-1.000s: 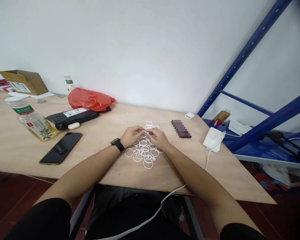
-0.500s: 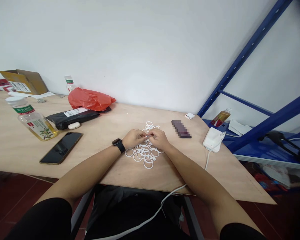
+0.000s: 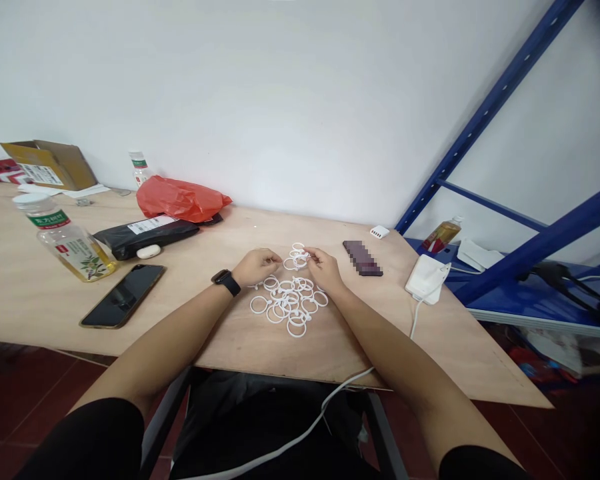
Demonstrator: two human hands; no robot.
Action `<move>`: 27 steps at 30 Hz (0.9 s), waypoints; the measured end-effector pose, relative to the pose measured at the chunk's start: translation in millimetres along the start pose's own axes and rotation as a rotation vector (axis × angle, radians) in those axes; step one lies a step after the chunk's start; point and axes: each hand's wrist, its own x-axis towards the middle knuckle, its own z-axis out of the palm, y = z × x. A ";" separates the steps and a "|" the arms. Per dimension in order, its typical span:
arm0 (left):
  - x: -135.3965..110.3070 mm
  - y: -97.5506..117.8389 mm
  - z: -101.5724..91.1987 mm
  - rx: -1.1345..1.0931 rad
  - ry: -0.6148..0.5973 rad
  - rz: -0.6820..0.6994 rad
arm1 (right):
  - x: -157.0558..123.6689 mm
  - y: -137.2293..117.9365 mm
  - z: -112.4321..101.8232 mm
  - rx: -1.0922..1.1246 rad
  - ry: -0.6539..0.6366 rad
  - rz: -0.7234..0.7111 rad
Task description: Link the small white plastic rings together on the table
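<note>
White plastic rings (image 3: 296,325), each with a small knob, lie in a loose overlapping pile on the wooden table (image 3: 240,353). Just beyond that pile a smaller cluster of the same rings (image 3: 298,247) sits between my hands. My right hand (image 3: 326,270) has thumb and fingers pinched on a white ring at the right side of this cluster. At the left of the cluster, my left hand (image 3: 257,269), with a black watch (image 3: 225,281) on its wrist, has its fingertips drawn together; what they hold, if anything, is too small to make out.
Left of me are a phone (image 3: 123,297), a drink bottle (image 3: 67,237), a white earbud case (image 3: 149,251), a black package (image 3: 150,237) and a red bag (image 3: 180,199). To the right lie a blurred dark object (image 3: 363,258) and a white adapter (image 3: 427,279) with its cable.
My hands were together over the rings and have now parted. The left moved left and back toward me, the right slightly right. More of the small cluster and the pile shows between them.
</note>
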 end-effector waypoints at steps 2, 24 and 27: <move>0.0 -7.1 -4.1 0.122 -0.087 0.031 | 3.6 6.8 -2.3 -0.070 0.019 0.045; -4.1 -1.2 10.3 -0.175 -0.076 -0.223 | -7.3 -6.5 0.7 -0.109 -0.257 -0.143; -4.2 0.7 11.7 -0.088 -0.035 -0.207 | -9.6 -11.6 1.2 -0.079 -0.316 -0.140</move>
